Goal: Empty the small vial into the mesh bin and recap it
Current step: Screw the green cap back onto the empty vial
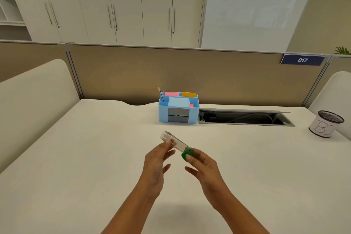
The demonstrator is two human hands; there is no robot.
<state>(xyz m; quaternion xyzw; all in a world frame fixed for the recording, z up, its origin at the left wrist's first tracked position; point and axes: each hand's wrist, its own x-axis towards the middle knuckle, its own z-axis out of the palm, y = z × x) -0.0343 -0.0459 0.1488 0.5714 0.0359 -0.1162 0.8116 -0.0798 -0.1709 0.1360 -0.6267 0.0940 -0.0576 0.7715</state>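
At frame centre, above the smooth white counter (95, 157), the left hand (154, 165) pinches the clear cylindrical vial (173, 141) near its closed end, tilted up-left. The right hand (204, 167) grips the ribbed green cap (187, 155) at the vial's lower end in its fingers (190, 156). The round black mesh bin (325, 126), paper-wrapped, stands at the right edge; a blue plastic organizer (178, 110) sits behind.

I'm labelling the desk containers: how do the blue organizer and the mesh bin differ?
The blue organizer is boxy, solid plastic, with compartments holding a pencil and notes; the mesh bin is round, dark mesh, wrapped in white paper with handwriting. The organizer sits mid-desk by the partition, the bin at the far right. Both stand upright.
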